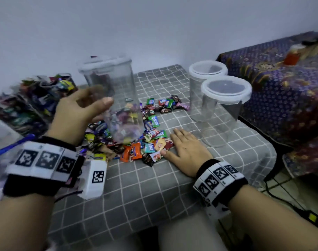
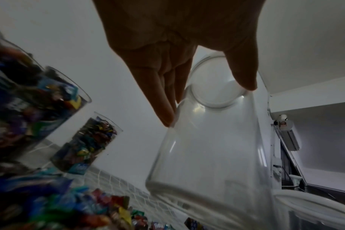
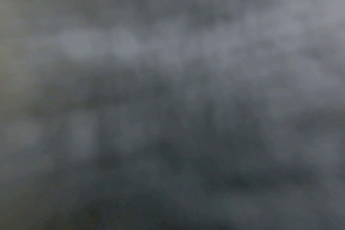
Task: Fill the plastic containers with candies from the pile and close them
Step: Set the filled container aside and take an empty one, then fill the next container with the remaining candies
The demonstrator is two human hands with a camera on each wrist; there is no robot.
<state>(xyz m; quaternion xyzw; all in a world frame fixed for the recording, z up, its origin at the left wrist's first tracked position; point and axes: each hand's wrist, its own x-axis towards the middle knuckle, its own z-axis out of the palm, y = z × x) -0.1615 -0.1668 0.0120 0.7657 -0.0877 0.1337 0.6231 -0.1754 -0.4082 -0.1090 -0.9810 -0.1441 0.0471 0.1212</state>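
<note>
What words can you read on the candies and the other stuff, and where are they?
"Relaxa": sideways on a green candy wrapper in the pile, as best I can read it.
Other wrappers in the candy pile: too blurred to read.
Candies in the filled containers: too blurred.
Wristbands: black-and-white square codes, no words.
Clear container in the left hand: no label seen.

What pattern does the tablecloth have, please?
Grey tablecloth with a white grid of lines; head view.
</note>
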